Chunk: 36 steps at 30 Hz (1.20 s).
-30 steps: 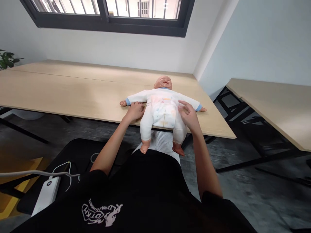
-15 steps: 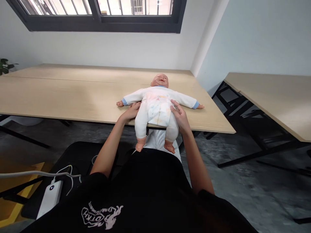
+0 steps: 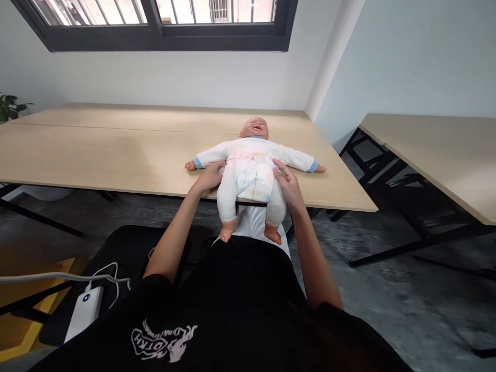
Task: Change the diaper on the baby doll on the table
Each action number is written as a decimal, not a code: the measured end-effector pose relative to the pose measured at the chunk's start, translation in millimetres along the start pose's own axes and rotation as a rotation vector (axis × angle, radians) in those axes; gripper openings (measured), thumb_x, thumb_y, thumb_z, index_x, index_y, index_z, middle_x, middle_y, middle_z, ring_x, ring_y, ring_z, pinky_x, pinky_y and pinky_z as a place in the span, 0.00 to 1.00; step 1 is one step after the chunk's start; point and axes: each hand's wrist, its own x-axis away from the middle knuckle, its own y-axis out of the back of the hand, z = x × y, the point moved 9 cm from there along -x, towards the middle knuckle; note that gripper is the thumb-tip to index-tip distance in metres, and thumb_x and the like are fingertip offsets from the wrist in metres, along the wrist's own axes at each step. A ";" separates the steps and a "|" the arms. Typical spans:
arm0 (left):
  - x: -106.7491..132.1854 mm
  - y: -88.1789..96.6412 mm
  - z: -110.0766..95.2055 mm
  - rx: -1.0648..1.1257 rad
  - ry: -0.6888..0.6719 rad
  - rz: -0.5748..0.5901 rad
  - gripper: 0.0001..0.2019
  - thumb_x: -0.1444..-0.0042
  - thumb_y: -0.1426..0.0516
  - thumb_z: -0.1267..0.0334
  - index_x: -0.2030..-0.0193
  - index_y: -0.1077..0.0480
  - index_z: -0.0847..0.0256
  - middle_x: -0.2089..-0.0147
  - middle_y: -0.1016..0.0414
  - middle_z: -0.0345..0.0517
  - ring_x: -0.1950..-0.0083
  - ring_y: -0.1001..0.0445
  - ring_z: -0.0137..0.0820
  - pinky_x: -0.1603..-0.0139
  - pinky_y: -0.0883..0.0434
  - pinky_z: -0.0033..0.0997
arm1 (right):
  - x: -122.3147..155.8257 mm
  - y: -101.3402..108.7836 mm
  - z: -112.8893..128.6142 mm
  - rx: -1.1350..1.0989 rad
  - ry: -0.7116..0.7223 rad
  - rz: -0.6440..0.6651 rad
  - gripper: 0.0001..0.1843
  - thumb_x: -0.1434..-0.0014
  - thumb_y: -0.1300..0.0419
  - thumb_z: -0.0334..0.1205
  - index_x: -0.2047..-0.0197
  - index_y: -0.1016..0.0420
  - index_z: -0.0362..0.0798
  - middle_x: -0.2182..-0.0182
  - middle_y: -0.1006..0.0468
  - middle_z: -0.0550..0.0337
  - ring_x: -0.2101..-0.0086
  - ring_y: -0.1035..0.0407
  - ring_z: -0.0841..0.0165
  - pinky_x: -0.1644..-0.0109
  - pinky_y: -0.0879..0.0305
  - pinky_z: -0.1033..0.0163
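Observation:
A baby doll [image 3: 253, 147] in a white top with blue cuffs and collar lies face up on the table, arms spread. Its white-covered legs hang over the near edge, feet bare. Around its hips is a white diaper [image 3: 253, 181] with faint coloured prints. At the diaper's left side, my left hand [image 3: 211, 176] is closed on its edge, the fingertips partly hidden by the doll's hip. My right hand [image 3: 287, 183] rests against the diaper's right side, fingers stretched out and apart.
The doll lies on a light wooden table [image 3: 135, 160] below a dark-framed window. A second table [image 3: 434, 155] stands to the right. Down on the left, a white power bank [image 3: 83, 312] with a cable sits on a black chair [image 3: 127, 243]. A plant [image 3: 11, 107] shows at far left.
My left hand has shifted slightly up along the diaper's side, and a whitish edge shows by its fingertips. The doll's legs have moved a little right. My right hand stays almost still.

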 end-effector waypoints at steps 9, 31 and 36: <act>0.0 27.8 -2.3 0.027 0.010 -0.158 0.08 0.55 0.39 0.70 0.65 0.27 0.61 0.61 0.23 0.44 0.61 0.29 0.33 0.59 0.33 0.30 | -0.1 0.2 1.5 0.021 0.014 0.008 0.37 0.40 0.36 0.68 0.38 0.21 0.50 0.29 0.33 0.51 0.28 0.42 0.57 0.21 0.50 0.48; 15.2 52.9 38.6 0.367 0.104 -0.472 0.08 0.49 0.33 0.61 0.67 0.25 0.60 0.64 0.22 0.45 0.61 0.27 0.31 0.58 0.31 0.28 | 3.1 -0.5 2.7 -0.004 0.005 -0.018 0.39 0.43 0.36 0.69 0.40 0.21 0.49 0.30 0.32 0.50 0.29 0.41 0.58 0.22 0.49 0.50; 12.5 52.6 45.3 0.296 0.170 -0.531 0.04 0.48 0.37 0.67 0.69 0.29 0.60 0.69 0.25 0.41 0.65 0.29 0.30 0.60 0.34 0.28 | 3.0 -0.7 2.7 0.011 -0.001 -0.009 0.39 0.43 0.36 0.69 0.39 0.21 0.50 0.29 0.33 0.50 0.28 0.42 0.58 0.21 0.50 0.50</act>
